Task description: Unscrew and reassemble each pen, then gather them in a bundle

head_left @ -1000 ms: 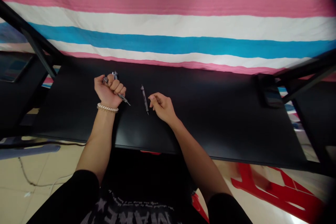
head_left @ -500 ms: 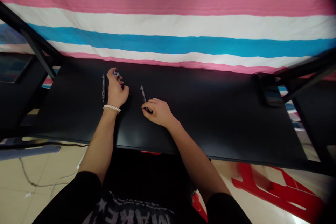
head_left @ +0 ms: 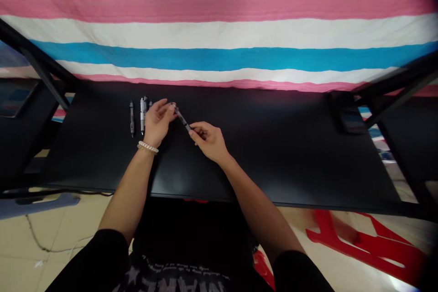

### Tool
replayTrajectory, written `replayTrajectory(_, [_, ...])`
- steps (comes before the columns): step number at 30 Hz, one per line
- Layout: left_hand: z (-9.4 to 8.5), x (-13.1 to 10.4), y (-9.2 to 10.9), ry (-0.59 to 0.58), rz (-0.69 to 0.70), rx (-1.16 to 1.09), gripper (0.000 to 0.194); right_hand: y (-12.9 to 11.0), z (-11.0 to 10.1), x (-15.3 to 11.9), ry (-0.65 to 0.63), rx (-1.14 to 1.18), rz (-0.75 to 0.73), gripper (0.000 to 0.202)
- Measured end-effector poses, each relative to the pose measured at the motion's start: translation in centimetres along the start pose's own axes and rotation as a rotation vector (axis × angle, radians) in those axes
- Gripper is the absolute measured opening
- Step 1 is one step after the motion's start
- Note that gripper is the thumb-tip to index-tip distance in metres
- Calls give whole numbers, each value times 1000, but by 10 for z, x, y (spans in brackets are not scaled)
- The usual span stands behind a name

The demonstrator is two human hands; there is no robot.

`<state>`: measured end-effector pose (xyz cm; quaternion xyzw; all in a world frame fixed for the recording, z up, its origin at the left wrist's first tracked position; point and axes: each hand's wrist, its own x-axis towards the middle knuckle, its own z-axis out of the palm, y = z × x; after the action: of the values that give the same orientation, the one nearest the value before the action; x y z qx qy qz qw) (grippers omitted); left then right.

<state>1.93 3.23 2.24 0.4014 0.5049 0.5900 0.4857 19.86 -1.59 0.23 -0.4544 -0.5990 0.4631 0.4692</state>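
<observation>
A dark pen with a clear grey barrel [head_left: 182,120] slants between my two hands just over the black table [head_left: 273,146]. My right hand [head_left: 209,142] is closed on its lower end, while the thumb and fingers of my left hand [head_left: 159,122] pinch the upper end. A white pen [head_left: 142,116] lies on the table just left of my left hand. Beside it are other dark pens [head_left: 145,102], partly hidden by that hand. Farther left, a dark pen [head_left: 132,118] lies apart, nearly parallel to the white one.
A dark phone-like slab [head_left: 351,114] rests at the table's right end. Black metal frame bars [head_left: 44,77] flank both ends. A striped cloth [head_left: 219,36] hangs along the back edge. Below the front right edge stands a red plastic stool [head_left: 362,246].
My left hand has moved right, away from the pens at the left, and now grips the upper end of the pen. My right hand has raised that pen slightly.
</observation>
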Motion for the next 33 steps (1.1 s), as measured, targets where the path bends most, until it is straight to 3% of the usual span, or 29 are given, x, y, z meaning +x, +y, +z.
replayTrajectory(3, [12,-8,0,-108,-103,-188,41,1,0,2,-9,80,49,33])
replayTrajectory(8, [19,-12,-6,-77,-81,-331,41,4,1,5,-13,173,115,41])
replayTrajectory(14, [24,-13,-12,-2,-119,-417,41,1,0,6,255,7,-144,17])
replayTrajectory(18, [25,-13,-10,16,-135,-445,43,0,-1,7,205,101,-14,21])
replayTrajectory(28, [24,-13,-8,12,-157,-401,37,2,0,7,212,76,-93,22])
replayTrajectory(31, [25,-14,-7,-8,-165,-429,37,1,1,6,194,126,-34,28])
replayTrajectory(33, [23,-11,-7,7,-157,-450,36,-1,1,5,240,81,-49,21])
